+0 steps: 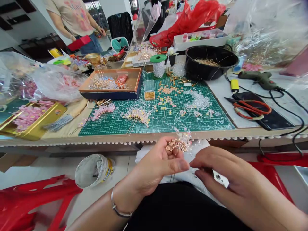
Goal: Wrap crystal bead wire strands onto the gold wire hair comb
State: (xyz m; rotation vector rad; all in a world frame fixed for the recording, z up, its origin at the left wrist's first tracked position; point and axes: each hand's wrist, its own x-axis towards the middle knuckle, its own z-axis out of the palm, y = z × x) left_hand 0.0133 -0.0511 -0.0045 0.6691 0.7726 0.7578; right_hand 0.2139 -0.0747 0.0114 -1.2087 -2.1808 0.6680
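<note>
My left hand (pixel 166 163) is closed around a gold hair ornament (pixel 176 146) with clear and pink beads along its far edge. Thin metal prongs hang below those fingers. Close by on the right, my right hand (pixel 221 170) is curled, its thumb and forefinger near my left thumb. A small white piece with a round rivet (pixel 220 179) pokes out of that palm; the rest of it is hidden. On the green cutting mat (pixel 108 125) lie a fan-shaped beaded ornament (pixel 137 116) and a pink flowered one (pixel 102 111).
Clear beads (pixel 198 100) and small flowers lie loose on the mat. Behind are an open box (pixel 110 93), a wire spool (pixel 158 65) and a black basin (pixel 211 62). Scissors (pixel 252 109) and a glue gun (pixel 260 78) lie right. A bucket (pixel 92 171) stands below; a person (pixel 74 22) stands beyond.
</note>
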